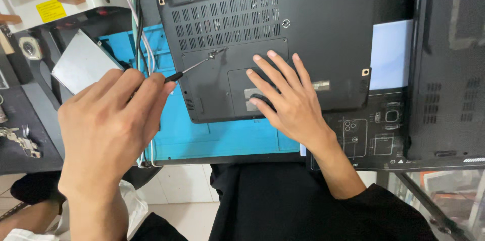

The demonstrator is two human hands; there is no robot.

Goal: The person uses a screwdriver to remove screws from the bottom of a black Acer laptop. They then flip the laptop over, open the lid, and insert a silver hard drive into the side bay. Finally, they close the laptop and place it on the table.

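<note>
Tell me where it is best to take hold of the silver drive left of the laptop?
Probably grip the silver drive by its two long edges, coming from above on the near-left side. It lies flat and tilted; cables crowd its right corner, and the left hand is nearest.

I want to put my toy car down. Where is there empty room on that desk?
Free: the blue mat strip below the laptop, between left hand and right hand. Crowded: the cables, silver plate and keys at left.
</note>
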